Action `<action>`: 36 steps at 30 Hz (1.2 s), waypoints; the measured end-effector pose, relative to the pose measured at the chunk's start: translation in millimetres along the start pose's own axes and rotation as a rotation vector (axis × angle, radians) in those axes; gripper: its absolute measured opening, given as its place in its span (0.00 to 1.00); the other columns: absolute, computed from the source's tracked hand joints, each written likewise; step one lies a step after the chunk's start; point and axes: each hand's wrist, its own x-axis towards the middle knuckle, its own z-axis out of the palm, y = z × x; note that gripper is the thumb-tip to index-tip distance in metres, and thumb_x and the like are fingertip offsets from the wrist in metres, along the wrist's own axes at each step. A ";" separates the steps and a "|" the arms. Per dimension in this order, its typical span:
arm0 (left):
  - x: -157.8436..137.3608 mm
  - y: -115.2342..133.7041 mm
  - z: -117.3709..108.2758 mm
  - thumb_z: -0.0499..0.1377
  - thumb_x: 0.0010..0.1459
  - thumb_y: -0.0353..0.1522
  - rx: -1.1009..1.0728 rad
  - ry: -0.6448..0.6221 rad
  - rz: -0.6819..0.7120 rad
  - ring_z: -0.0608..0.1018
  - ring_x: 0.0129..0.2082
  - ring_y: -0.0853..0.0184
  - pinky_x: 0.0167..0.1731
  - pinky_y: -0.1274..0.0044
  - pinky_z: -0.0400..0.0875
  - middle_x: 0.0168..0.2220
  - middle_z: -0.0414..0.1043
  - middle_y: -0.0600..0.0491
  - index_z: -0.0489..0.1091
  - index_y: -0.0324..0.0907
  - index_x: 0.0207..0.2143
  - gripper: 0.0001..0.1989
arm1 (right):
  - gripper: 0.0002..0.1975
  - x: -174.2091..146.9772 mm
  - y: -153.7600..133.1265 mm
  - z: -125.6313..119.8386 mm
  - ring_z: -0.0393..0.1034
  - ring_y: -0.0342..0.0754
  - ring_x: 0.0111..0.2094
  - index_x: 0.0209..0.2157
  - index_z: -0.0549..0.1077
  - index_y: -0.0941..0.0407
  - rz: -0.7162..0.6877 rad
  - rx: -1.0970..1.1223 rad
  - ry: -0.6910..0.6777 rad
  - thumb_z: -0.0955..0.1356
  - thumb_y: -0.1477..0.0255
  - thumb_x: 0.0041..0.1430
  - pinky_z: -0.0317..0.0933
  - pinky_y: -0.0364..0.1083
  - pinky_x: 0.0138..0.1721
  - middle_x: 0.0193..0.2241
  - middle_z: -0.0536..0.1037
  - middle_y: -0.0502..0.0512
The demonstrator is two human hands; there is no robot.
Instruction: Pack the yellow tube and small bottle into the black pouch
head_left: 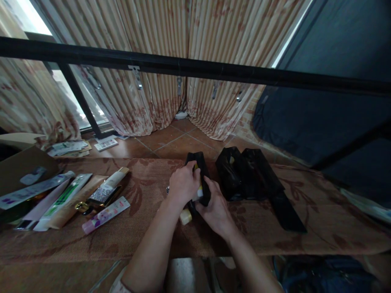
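Observation:
In the head view, a small black bag [206,162] stands on the cloth-covered bench in front of me. My left hand [183,183] is closed over its opening on a white-and-yellow item [199,193], partly hidden by my fingers. My right hand [216,206] grips the near right side of the bag. Below my left wrist lies a container with a cream-coloured cap [185,217], its body mostly covered. To the right lie more black bags [230,175], one with a long flat black flap [288,213] reaching toward me.
Left on the bench [146,236] lie a pink-and-white tube [106,215], a green-and-white tube [65,197], a glittery bottle [104,192] and a gold-capped bottle [84,208]. An open cardboard box [29,167] stands far left. A dark rail [198,69] crosses before curtains [152,110].

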 end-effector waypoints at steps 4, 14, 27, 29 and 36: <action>2.8 -22.3 -9.8 0.53 0.61 0.33 -0.385 0.112 0.056 0.81 0.38 0.62 0.41 0.74 0.72 0.37 0.80 0.47 0.70 0.41 0.51 0.17 | 0.35 -0.2 1.8 1.0 0.67 0.56 0.55 0.60 0.62 0.56 0.011 -0.019 0.066 0.69 0.73 0.48 0.62 0.55 0.57 0.54 0.69 0.61; -15.8 -80.4 -27.6 0.57 0.54 0.31 -0.460 0.157 -0.041 0.79 0.42 0.60 0.46 0.70 0.71 0.42 0.78 0.47 0.74 0.40 0.45 0.16 | 0.23 1.1 -2.5 0.7 0.68 0.55 0.52 0.54 0.69 0.58 0.026 -0.056 0.152 0.67 0.69 0.56 0.62 0.55 0.56 0.50 0.71 0.63; -35.2 -90.9 -31.8 0.61 0.40 0.26 -0.472 -0.285 0.036 0.78 0.33 0.64 0.33 0.76 0.72 0.35 0.77 0.51 0.73 0.41 0.48 0.28 | 0.13 2.2 0.3 8.1 0.67 0.53 0.52 0.44 0.76 0.55 -0.023 0.020 0.267 0.65 0.68 0.58 0.60 0.55 0.55 0.49 0.71 0.60; -34.4 -89.1 -28.6 0.60 0.41 0.26 -0.392 -0.317 0.045 0.76 0.28 0.66 0.29 0.77 0.69 0.30 0.75 0.53 0.74 0.41 0.44 0.23 | 0.13 2.2 -0.3 8.2 0.67 0.53 0.52 0.43 0.76 0.54 -0.028 0.015 0.269 0.65 0.68 0.58 0.60 0.55 0.55 0.49 0.72 0.60; -33.2 -89.5 -20.9 0.57 0.45 0.27 -0.336 -0.275 0.015 0.74 0.27 0.67 0.29 0.79 0.66 0.26 0.74 0.55 0.75 0.44 0.32 0.11 | 0.12 1.9 -1.5 8.0 0.67 0.53 0.52 0.42 0.76 0.54 -0.027 0.011 0.274 0.65 0.68 0.58 0.60 0.55 0.55 0.49 0.72 0.60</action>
